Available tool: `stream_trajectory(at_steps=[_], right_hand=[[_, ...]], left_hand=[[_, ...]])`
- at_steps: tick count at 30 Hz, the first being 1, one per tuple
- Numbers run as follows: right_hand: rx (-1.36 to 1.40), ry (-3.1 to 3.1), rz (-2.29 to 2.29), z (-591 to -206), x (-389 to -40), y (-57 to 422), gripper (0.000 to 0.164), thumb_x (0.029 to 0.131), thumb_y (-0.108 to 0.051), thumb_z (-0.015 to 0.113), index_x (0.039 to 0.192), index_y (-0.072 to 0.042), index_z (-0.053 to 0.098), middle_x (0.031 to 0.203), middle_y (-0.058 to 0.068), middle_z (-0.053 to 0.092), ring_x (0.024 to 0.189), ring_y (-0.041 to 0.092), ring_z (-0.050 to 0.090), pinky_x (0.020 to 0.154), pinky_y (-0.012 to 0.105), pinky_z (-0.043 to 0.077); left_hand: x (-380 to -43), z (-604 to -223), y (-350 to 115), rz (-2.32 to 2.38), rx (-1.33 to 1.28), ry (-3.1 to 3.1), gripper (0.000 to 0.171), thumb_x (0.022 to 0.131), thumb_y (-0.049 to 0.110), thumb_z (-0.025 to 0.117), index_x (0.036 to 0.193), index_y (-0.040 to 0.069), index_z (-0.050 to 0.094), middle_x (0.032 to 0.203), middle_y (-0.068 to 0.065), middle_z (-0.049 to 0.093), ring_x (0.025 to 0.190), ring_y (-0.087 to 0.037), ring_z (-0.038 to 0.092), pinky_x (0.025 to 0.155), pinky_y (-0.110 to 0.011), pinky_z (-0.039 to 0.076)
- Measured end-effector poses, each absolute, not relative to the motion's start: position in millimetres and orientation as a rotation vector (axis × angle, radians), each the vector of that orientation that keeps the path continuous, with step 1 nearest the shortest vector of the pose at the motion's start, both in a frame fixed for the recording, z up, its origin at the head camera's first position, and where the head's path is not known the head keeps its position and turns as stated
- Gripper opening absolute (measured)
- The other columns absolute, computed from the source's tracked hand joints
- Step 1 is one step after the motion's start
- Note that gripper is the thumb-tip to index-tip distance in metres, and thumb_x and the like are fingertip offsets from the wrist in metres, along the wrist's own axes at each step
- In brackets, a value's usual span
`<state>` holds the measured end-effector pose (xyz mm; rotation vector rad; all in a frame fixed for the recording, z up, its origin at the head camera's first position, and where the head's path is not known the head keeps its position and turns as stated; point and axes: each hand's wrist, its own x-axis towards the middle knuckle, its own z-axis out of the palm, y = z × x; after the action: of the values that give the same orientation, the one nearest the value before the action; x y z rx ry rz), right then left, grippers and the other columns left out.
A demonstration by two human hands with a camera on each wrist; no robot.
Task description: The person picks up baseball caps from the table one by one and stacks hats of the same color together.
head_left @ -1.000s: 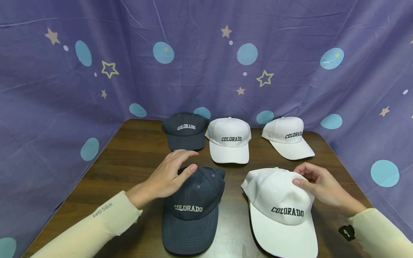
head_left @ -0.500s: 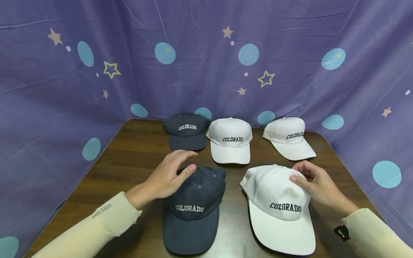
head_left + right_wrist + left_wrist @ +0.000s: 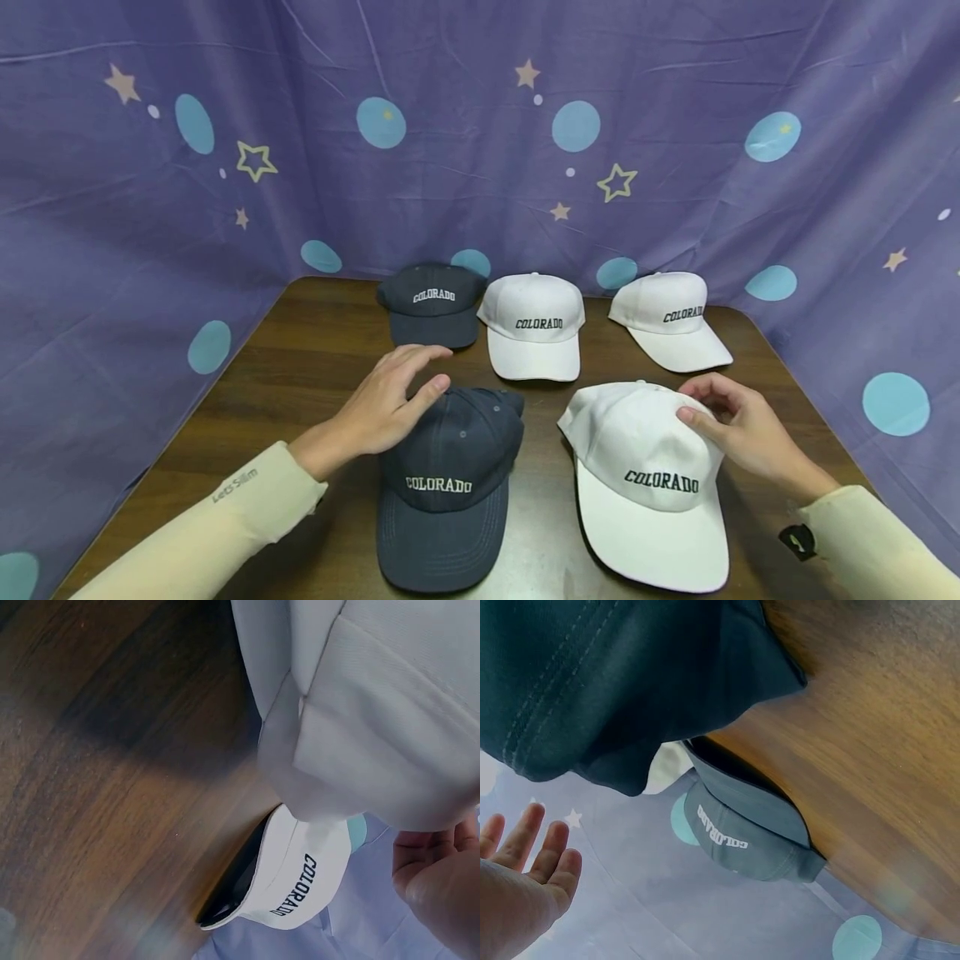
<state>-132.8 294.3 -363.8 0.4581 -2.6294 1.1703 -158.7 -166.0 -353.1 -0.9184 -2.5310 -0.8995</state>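
- Curtain (image 3: 465, 83): purple, printed with blue dots and stars; it stands behind and to both sides of the table.
- Table (image 3: 277, 375): brown, wood-grained; five caps in two rows, all lettered COLORADO, brims toward the person.
- Sleeves (image 3: 202, 533): pale, one on each forearm; the left one bears small print.
- The front white cap (image 3: 652, 483): near row, person's right, crown dented, dark lettering. I cannot tell whether its brim rests on the wood.
- The front navy cap (image 3: 450, 492): near row, left of the front white cap, a gap between them; white lettering.
- Rear white caps (image 3: 532, 329): far row, middle and right, set apart; the right one is angled toward the right.
- Rear navy cap (image 3: 433, 308): far row, left end, just beside the middle cap.
- The left hand (image 3: 386, 400): fingers loosely extended, holding nothing, near the crown of the front navy cap; the left wrist view shows a gap.
- The right hand (image 3: 742, 429): thumb and curled fingers pinch the front white cap at the crown's rear right.
- Black patch (image 3: 797, 542): at the right cuff.
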Motion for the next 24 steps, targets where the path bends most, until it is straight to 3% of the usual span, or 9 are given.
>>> stream_trajectory(at_steps=[6, 24], right_hand=[[0.468, -2.596, 1.162, -375, -139, 309, 0.014, 0.089, -0.016, 0.068, 0.101, -0.017, 0.062, 0.088, 0.0, 0.062, 0.068, 0.018, 0.056, 0.056, 0.027, 0.045], [0.387, -2.568, 1.02, -374, -138, 324, 0.017, 0.092, -0.014, 0.064, 0.109, -0.011, 0.063, 0.096, 0.002, 0.064, 0.078, 0.013, 0.056, 0.065, 0.02, 0.043]], left_hand=[[-164, -353, -169, -0.908, -0.902, -2.541, 0.04, 0.101, 0.041, 0.043, 0.133, 0.018, 0.05, 0.131, 0.003, 0.052, 0.126, -0.015, 0.039, 0.104, -0.049, 0.03], [-196, -353, -183, -0.88, -0.787, -2.598, 0.045, 0.101, 0.046, 0.04, 0.134, 0.018, 0.049, 0.132, -0.001, 0.052, 0.124, -0.019, 0.041, 0.098, -0.048, 0.036]])
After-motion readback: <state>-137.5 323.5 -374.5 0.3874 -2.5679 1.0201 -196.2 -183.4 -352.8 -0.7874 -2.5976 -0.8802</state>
